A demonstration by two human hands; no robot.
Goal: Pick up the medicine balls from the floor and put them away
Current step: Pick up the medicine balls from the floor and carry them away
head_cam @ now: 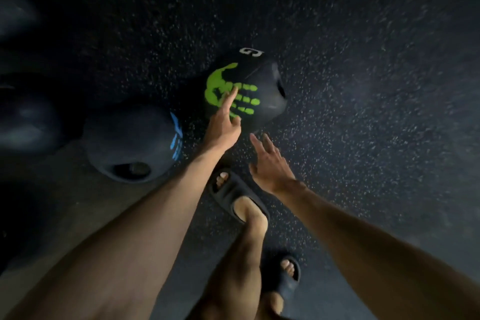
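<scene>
The left hand [223, 127], fingers straight, seems to touch the black rubber ball with green handprint [262, 76]; the right hand [268, 163], fingers spread, hovers just beside it.

One wide-angle head-worn view looks steeply down, close above the speckled floor [363, 112], with the green-printed medicine ball [267, 78] near frame centre.

Speckled floor [363, 60] under medicine balls [270, 86]

I read gym: black speckled rubber floor [363, 86] all round left hand [223, 127]; handled medicine balls, green-print ball [270, 86] at its fingertips, blue-print ball [130, 138] to its left.
</scene>
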